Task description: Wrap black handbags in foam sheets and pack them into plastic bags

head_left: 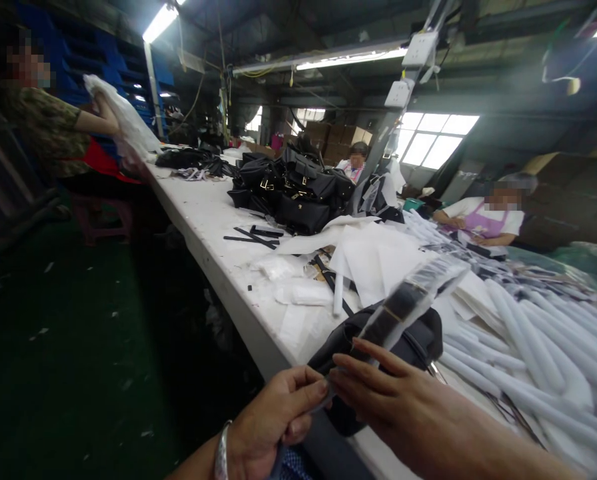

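My left hand (273, 423), with a silver bangle on the wrist, pinches the near end of a black strap in a clear plastic sleeve (412, 298). My right hand (398, 397) also holds that near end, fingers closed on it. The sleeved strap slants up and to the right above a black handbag (418, 340) that lies at the near edge of the long white table (203, 220).
A heap of black handbags (291, 190) sits mid-table, with loose black straps (253, 237) and white sheets (373, 257) nearer. Several white wrapped rolls (533, 347) cover the right side. One person stands at far left holding white material (123, 120); two others sit beyond the table.
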`<action>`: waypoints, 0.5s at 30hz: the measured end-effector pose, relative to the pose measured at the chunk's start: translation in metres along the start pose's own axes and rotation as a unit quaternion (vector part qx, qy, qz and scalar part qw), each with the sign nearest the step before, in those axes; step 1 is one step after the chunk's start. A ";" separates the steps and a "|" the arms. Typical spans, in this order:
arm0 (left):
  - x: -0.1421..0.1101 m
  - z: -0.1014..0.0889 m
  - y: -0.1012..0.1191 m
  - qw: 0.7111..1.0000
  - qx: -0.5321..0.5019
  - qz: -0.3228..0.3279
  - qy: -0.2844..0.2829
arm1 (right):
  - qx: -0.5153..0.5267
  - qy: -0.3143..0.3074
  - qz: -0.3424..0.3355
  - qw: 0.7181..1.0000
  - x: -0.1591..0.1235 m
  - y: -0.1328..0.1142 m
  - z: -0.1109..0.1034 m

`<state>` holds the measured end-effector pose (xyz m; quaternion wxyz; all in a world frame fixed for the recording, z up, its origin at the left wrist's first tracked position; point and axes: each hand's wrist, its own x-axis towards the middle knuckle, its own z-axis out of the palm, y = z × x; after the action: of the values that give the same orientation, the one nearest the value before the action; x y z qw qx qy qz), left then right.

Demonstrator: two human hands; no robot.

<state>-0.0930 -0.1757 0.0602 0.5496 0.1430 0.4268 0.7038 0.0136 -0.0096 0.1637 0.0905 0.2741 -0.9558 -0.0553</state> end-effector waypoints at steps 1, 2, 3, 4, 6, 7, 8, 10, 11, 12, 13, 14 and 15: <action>0.001 0.000 -0.001 1.000 0.003 -0.007 -0.005 | 0.003 0.024 -0.007 1.000 -0.010 -0.001 0.003; 0.001 0.000 -0.003 1.000 0.014 -0.009 -0.006 | 0.013 0.043 -0.014 0.999 -0.020 -0.001 0.005; 0.002 0.000 -0.004 0.999 0.034 -0.006 -0.002 | 0.028 0.060 -0.015 0.998 -0.031 0.001 0.005; 0.004 0.000 -0.006 0.998 0.063 0.001 0.004 | 0.043 0.081 -0.006 0.996 -0.043 0.004 0.003; 0.007 -0.001 -0.010 0.990 0.142 0.016 0.016 | 0.075 0.147 0.095 0.982 -0.063 0.012 -0.003; 0.009 -0.003 -0.011 0.983 0.183 0.021 0.019 | 0.105 0.187 0.184 0.959 -0.070 0.017 -0.008; 0.012 -0.004 -0.012 0.974 0.224 0.025 0.018 | 0.154 0.225 0.281 0.920 -0.075 0.022 -0.013; 0.016 -0.005 -0.012 0.951 0.305 0.041 0.007 | 0.323 0.274 0.428 0.798 -0.072 0.031 -0.024; 0.018 -0.005 -0.012 0.937 0.345 0.054 -0.001 | 0.427 0.286 0.458 0.725 -0.065 0.035 -0.030; 0.021 -0.004 -0.011 0.921 0.384 0.065 -0.010 | 0.530 0.291 0.452 0.656 -0.056 0.040 -0.037; 0.023 -0.002 -0.010 0.904 0.420 0.074 -0.018 | 0.608 0.300 0.436 0.592 -0.045 0.045 -0.045; 0.025 0.001 -0.011 0.888 0.453 0.080 -0.026 | 0.660 0.313 0.427 0.532 -0.034 0.051 -0.054; 0.027 0.004 -0.011 0.873 0.479 0.083 -0.033 | 0.695 0.322 0.423 0.484 -0.024 0.057 -0.064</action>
<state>-0.0931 -0.1491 0.0468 0.3666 0.4468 0.6801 0.4510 0.0175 0.0480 0.2312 0.1841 -0.1904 -0.5878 0.7644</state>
